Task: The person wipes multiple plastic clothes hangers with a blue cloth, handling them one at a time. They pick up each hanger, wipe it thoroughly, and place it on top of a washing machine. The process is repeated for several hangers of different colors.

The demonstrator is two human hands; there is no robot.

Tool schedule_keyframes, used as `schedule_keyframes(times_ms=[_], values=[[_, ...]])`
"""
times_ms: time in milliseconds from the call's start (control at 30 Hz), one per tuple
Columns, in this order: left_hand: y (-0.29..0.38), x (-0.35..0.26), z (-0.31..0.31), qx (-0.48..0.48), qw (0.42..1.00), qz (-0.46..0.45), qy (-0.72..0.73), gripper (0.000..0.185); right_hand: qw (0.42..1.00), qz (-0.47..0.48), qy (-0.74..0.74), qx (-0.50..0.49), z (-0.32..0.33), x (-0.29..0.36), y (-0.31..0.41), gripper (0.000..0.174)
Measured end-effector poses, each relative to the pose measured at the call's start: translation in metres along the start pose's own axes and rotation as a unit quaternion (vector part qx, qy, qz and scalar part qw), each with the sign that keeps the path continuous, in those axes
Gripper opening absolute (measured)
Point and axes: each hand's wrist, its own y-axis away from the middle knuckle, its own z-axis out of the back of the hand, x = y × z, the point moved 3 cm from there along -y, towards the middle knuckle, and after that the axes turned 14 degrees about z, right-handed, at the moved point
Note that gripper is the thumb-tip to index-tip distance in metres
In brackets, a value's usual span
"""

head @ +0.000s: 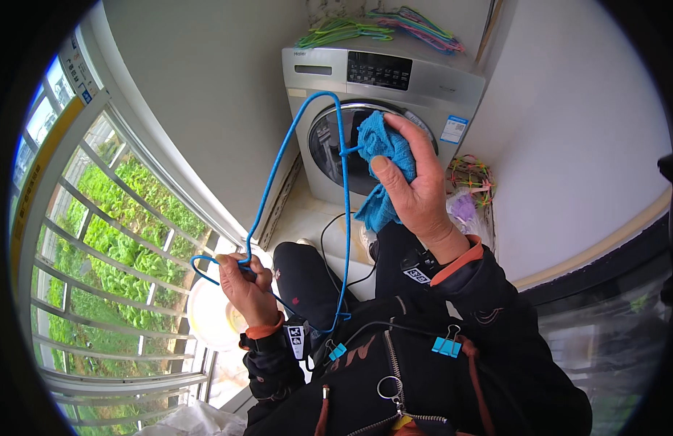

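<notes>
My left hand [248, 291] grips a blue coated-wire clothes hanger [277, 163] at the base of its hook. The hanger is turned sideways, with its hook pointing left and its long bar running up and down in front of me. My right hand [418, 188] pinches a bunched blue cloth [388, 147] between thumb and fingers, its lower end hanging below the palm. A small notch on the hanger's bar points at the cloth's left edge; I cannot tell whether they touch.
A silver front-loading Haier washing machine [317, 114] stands ahead, with green hangers [342, 31] and mixed-colour hangers [423, 30] on top. A barred window [118, 261] runs along the left. Right of the machine lie a colourful netted item [472, 177] and a plastic bag [467, 210].
</notes>
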Motion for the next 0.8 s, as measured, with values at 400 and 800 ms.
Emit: schedule_keyframes(times_ms=[400, 800], values=[[0.006, 0.003, -0.016, 0.01, 0.999, -0.024, -0.024, 0.033, 0.834, -0.393, -0.368, -0.125, -0.02, -0.024, 0.01, 0.031], [-0.042, -0.016, -0.007, 0.034, 0.995, -0.066, 0.072, 0.029, 0.952, -0.212, -0.178, 0.13, -0.078, 0.03, 0.084, 0.035]])
